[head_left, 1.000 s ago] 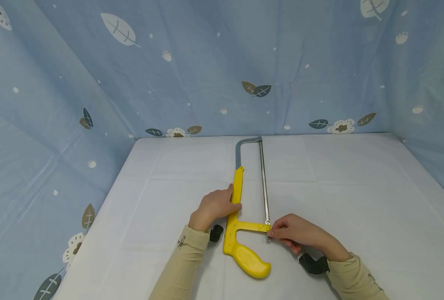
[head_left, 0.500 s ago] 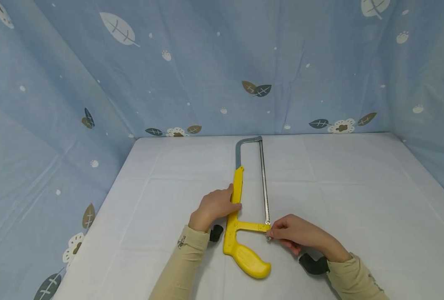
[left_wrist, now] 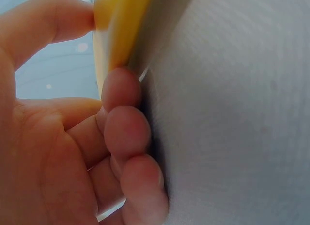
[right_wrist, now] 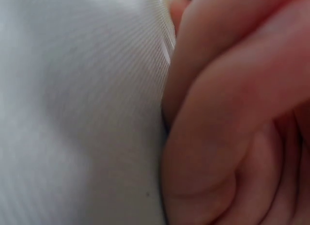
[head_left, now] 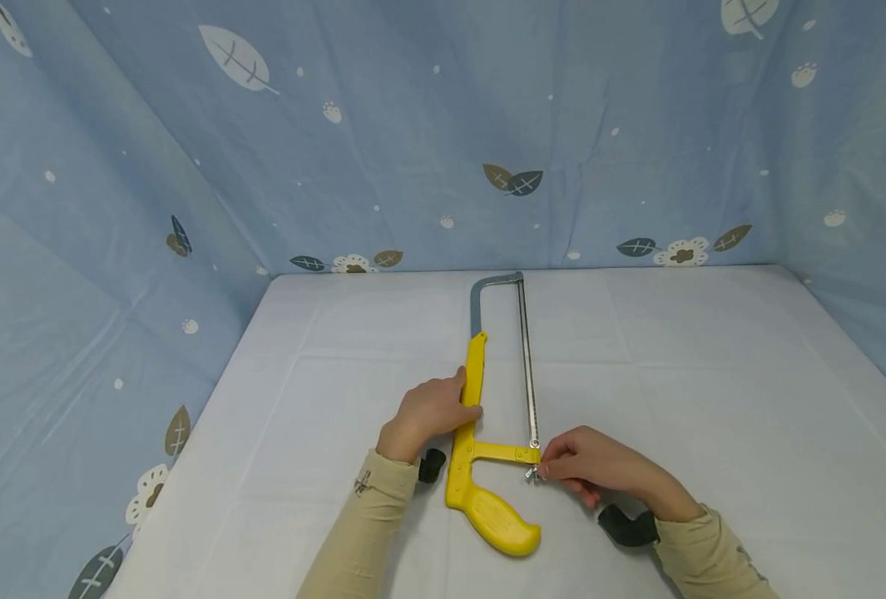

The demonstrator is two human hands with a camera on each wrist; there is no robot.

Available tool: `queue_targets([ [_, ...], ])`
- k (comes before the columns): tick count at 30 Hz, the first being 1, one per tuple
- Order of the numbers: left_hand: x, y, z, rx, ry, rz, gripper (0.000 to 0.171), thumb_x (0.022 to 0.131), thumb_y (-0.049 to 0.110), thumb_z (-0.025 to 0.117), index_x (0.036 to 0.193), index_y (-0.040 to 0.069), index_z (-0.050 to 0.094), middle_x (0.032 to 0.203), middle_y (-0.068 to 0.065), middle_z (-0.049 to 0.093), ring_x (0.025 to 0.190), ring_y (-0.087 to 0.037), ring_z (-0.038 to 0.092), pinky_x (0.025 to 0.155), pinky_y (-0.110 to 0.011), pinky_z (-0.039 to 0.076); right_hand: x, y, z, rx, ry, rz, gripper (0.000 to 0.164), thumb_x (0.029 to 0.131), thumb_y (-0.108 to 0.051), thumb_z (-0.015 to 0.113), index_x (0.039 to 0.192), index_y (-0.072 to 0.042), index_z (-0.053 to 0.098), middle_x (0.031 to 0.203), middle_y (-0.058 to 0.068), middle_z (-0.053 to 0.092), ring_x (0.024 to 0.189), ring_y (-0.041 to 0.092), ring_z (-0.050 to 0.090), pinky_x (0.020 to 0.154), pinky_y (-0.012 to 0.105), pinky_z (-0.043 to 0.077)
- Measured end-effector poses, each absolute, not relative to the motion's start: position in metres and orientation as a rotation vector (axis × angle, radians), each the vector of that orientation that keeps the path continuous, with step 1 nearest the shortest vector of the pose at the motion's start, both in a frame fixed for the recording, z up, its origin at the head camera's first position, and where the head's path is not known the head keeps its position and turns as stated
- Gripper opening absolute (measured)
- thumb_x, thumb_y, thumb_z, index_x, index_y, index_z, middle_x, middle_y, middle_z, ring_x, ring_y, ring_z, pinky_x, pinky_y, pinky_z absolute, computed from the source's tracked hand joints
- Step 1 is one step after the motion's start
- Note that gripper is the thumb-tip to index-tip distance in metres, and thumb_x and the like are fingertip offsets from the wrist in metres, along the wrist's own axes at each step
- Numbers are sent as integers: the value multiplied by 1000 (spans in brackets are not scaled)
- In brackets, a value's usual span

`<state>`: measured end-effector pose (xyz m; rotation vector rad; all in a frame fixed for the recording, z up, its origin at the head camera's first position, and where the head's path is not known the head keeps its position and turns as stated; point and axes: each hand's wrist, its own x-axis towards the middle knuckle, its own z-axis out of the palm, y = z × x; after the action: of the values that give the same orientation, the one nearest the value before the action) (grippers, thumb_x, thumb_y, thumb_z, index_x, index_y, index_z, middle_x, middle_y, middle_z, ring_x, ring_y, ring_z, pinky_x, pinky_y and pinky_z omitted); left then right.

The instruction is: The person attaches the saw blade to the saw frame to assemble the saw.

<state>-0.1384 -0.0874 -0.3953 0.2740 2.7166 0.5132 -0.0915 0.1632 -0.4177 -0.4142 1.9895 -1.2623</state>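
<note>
A hacksaw (head_left: 498, 453) with a yellow handle and frame lies flat on the white cloth in the head view. Its grey front bow points to the far edge, and its thin blade (head_left: 527, 366) runs along the right side. My left hand (head_left: 429, 409) grips the yellow frame above the crossbar, thumb on one side and fingers on the other. In the left wrist view the fingertips (left_wrist: 127, 130) curl against the yellow frame, low by the cloth. At the blade's near end, thumb and forefinger of my right hand (head_left: 600, 464) pinch a small silver wing nut (head_left: 532, 474), partly hidden by them.
White cloth (head_left: 323, 399) covers the table, with faint fold lines. Blue patterned curtains (head_left: 413, 133) stand behind its far edge and along the sides. A black wrist piece (head_left: 627, 527) sits below the right hand, another (head_left: 432, 466) beside the left wrist.
The wing nut has turned, its wings now showing at another angle. My right fingertips have shifted slightly around it; the left hand and the hacksaw stay put.
</note>
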Motion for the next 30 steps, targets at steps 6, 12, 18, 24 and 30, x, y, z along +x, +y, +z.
queue_targets([
  [6,-139,-87,-395,272,2715,508,75,79,41,56,141,8,27,70,-1,51,58,-15,46,50,-27,35,-92,163,-418,-406,1987,-1280,20,81,-26,63,83,-6,61,49,-1,43,34,11,43,37,24,38],
  [12,-139,-87,-396,271,2712,495,75,80,41,55,141,8,27,74,1,52,60,-14,47,51,-27,36,-92,164,-418,-401,1995,-1265,23,81,-30,64,82,-6,63,47,-1,43,34,11,43,37,24,38],
  [18,-139,-87,-396,271,2711,505,75,80,41,55,141,8,27,75,1,52,59,-15,47,51,-27,35,-92,163,-417,-413,1983,-1261,27,82,-33,62,82,-6,65,46,-1,43,34,10,41,36,23,38],
  [24,-139,-87,-398,268,2707,504,75,80,42,55,141,9,26,74,1,51,58,-15,46,51,-27,35,-91,162,-417,-419,1986,-1256,32,84,-36,59,78,-5,64,47,-1,42,33,10,39,36,23,37],
  [30,-139,-87,-396,271,2708,508,75,80,41,55,141,8,27,72,0,52,58,-15,46,50,-27,35,-90,160,-417,-406,2022,-1220,35,83,-41,58,77,-7,64,46,0,43,32,11,40,35,24,36],
])
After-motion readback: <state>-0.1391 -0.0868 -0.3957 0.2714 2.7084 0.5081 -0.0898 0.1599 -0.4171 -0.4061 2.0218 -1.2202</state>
